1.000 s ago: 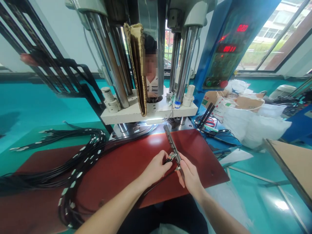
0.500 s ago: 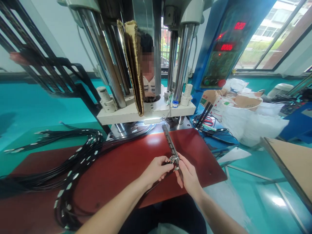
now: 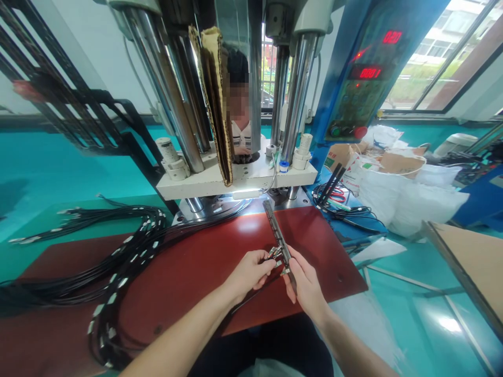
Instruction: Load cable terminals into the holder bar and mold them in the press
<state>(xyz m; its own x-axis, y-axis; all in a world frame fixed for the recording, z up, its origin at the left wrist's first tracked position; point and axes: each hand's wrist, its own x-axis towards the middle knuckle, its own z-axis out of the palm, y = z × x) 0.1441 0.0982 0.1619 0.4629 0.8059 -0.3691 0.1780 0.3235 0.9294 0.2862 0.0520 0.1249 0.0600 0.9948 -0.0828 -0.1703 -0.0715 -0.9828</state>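
My right hand (image 3: 307,280) is closed around the near end of a long, narrow metal bar (image 3: 277,230) with slots along it. The bar slants away from me over the red-brown tabletop, its far end close to the press. In my left hand (image 3: 251,272), thumb and fingers pinch several small metal cable connectors (image 3: 275,253) right beside the bar. At least one more connector sits at the bar near my right fingers. Dark cable runs back beneath my left hand toward the table's front edge. Whether the pinched connectors touch the bar is too small to tell.
A press with a white plate (image 3: 236,180) and steel columns stands ahead, cardboard (image 3: 218,104) leaning on it. Bundled black cables (image 3: 145,251) with white tags lie left. At right are a control box (image 3: 353,78), white sacks (image 3: 408,193) and a brown-topped table (image 3: 463,256). A person is visible through the press.
My left hand has drawn slightly left with the connectors, which now stand more apart from the bar. My right hand keeps its hold. The lower red display's digits have changed.
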